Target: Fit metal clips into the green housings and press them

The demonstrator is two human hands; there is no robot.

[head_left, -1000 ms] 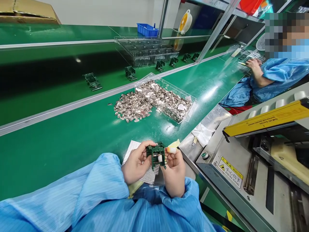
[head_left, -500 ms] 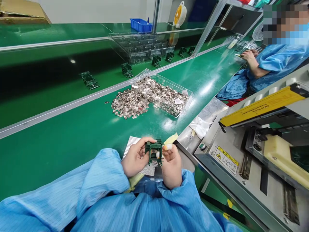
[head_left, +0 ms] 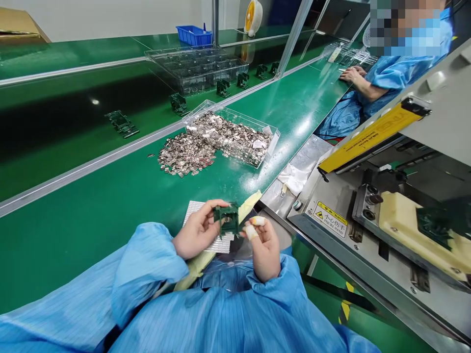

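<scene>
My left hand (head_left: pixel 195 233) grips a dark green openwork plastic frame (head_left: pixel 226 219) by its left side, thumb in front and fingers behind. Beside the frame's right edge is my right hand (head_left: pixel 267 250), thumb and index finger in a pinch. White coverings with yellowish marks wrap those two fingertips. Whatever the pinch holds, if anything, is too small to make out. Under the frame lies a sheet with rows of small silvery pieces (head_left: pixel 191 212). A pale yellow strip of paper or cloth (head_left: pixel 250 205) runs beneath my hands.
Small metal pieces lie in a heap (head_left: pixel 186 154) and fill a clear tray (head_left: pixel 270 152). Similar green frames (head_left: pixel 179 104) line the rail, near a clear compartment box (head_left: pixel 198 71). A machine with a yellow bar (head_left: pixel 371 137) stands right; a co-worker in blue (head_left: pixel 392 76) sits beyond.
My right hand has drawn back from the frame to the right, its thumb and index now together. The left hand has turned the frame. The whole view has shifted.
</scene>
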